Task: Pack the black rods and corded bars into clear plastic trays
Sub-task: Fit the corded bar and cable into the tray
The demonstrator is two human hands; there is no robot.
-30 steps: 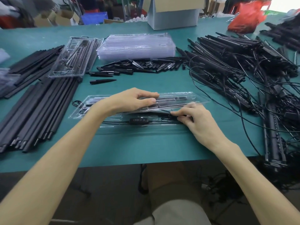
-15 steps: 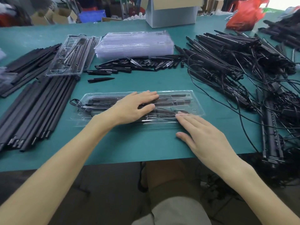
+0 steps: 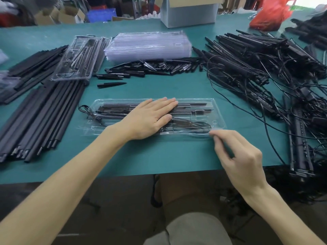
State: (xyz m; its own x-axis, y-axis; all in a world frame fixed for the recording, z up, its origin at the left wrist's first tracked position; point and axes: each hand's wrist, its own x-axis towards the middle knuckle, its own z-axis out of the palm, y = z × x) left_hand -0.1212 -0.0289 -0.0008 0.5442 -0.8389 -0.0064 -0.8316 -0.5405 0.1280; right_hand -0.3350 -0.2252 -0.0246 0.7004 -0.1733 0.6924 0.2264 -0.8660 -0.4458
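At the bottom, a knee in grey trousers (image 3: 194, 228) sits below the near edge of the teal tabletop (image 3: 159, 156), over a dark floor. The right hand (image 3: 237, 156) reaches in from the near right with its fingers curled and their tips at the near right corner of the clear tray (image 3: 218, 112); blur hides whether they pinch the edge or only touch it. The left hand (image 3: 152, 117) lies flat on top of this tray, fingers straight and pressing down. The tray lies lengthwise in front of the person and holds black bars, with a cord loop (image 3: 88, 112) poking out of its left end. To the left, long black rods (image 3: 44, 112) lie side by side, with a filled tray (image 3: 77, 59) resting across their far ends. To the right, a tangled heap of corded bars (image 3: 247, 71) spreads to the tabletop's edge, and some hang over it. Beyond the tray, one short tapered black piece (image 3: 111, 84) lies alone in front of a scattered row of such pieces (image 3: 150, 68). Behind them is a stack of empty clear trays (image 3: 150, 45). At the far edge stand a grey box (image 3: 189, 15) and a red bag (image 3: 270, 15), with a blue crate (image 3: 100, 15) and cartons in the blurred room behind.
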